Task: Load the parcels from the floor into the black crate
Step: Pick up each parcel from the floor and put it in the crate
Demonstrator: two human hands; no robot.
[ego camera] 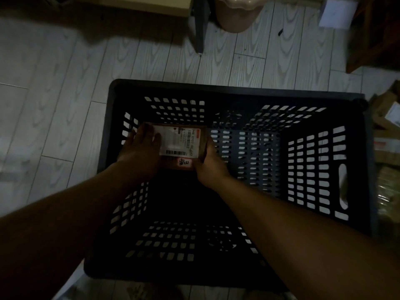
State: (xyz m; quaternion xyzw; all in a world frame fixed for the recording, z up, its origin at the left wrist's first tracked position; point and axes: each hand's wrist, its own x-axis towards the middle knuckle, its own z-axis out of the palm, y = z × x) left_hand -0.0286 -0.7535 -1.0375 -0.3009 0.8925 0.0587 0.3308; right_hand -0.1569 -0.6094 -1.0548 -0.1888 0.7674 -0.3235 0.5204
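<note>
A black perforated crate (238, 87) stands on the pale wood floor, seen from above. Deep inside it, at the left of the crate, a brown cardboard parcel (184, 146) with a white shipping label lies between both hands. My left hand (142, 144) lies flat over the parcel's left end, fingers spread across its top. My right hand (208, 161) grips the parcel's right edge, fingers curled round it. The rest of the crate's inside looks bare and dark.
More cardboard parcels (387, 118) lie on the floor just right of the crate. A tan plastic bin (236, 16) and a dark furniture leg (200, 24) stand beyond the crate. A dark wooden piece (374, 35) occupies the upper right.
</note>
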